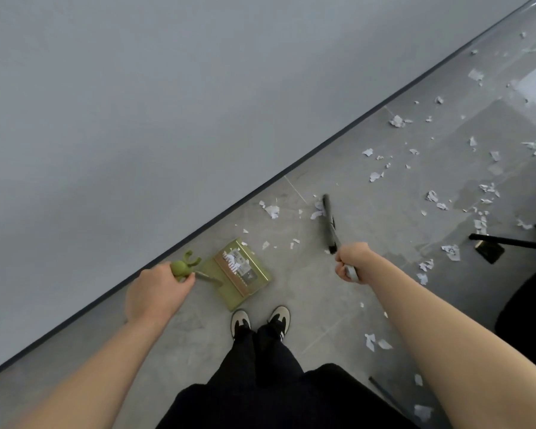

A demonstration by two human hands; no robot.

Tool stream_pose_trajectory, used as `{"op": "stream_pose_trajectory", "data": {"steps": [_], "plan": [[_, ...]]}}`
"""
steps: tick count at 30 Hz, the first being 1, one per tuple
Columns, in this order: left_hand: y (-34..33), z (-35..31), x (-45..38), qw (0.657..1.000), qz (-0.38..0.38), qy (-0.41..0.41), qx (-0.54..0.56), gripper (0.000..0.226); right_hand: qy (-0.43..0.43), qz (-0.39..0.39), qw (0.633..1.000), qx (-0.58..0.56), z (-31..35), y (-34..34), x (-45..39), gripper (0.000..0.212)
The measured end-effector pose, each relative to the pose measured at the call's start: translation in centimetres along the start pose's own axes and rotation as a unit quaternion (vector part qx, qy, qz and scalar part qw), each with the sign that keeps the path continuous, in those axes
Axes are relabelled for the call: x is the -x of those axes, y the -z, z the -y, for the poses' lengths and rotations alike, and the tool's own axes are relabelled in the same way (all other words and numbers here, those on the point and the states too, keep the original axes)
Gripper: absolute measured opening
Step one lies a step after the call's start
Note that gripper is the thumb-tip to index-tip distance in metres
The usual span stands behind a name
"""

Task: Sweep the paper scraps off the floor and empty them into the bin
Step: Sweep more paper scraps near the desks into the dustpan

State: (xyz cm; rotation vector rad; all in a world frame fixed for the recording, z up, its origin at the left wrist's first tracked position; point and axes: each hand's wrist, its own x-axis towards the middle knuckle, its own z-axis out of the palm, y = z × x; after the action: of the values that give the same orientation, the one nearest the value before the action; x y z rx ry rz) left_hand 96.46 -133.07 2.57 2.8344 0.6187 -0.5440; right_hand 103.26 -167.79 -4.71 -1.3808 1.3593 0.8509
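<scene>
The right hand [350, 264] covers the upper end of the broom handle [339, 244]. The broom head [327, 216] is seen edge-on, its bristles too blurred to make out. The left hand [157, 294] hides part of the green dustpan grip [183, 267]. A black stand [508, 243] is cut off at the right edge. Distant paper scraps [475, 75] are tiny and blurred.

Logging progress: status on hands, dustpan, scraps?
Left hand grips dustpan handle; right hand grips broom. Few scraps in pan; scraps litter floor right. Black stand leg among them.
</scene>
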Motion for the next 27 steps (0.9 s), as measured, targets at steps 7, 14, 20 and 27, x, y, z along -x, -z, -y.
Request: {"op": "stream_pose_trajectory", "data": {"steps": [7, 14, 20, 27], "plan": [[-0.2, 0.9, -0.5, 1.000, 0.002, 0.011, -0.001, 0.031, 0.008, 0.028, 0.990, 0.139, 1.1, 0.1, 4.5, 0.021], [-0.3, 1.4, -0.1, 1.000, -0.001, 0.015, 0.005, 0.032, -0.001, 0.003, 0.989, 0.147, 1.1, -1.0, 5.3, 0.019], [-0.1, 3.2, 0.9, 0.999, -0.012, 0.026, 0.018, 0.031, 0.127, -0.036, 0.957, 0.257, 1.0, -3.2, 4.5, 0.006], [-1.2, 5.2, 1.5, 0.998, -0.030, 0.050, 0.016, 0.032, 0.181, -0.061, 0.917, 0.351, 1.5, -4.7, 1.8, 0.014]]}}
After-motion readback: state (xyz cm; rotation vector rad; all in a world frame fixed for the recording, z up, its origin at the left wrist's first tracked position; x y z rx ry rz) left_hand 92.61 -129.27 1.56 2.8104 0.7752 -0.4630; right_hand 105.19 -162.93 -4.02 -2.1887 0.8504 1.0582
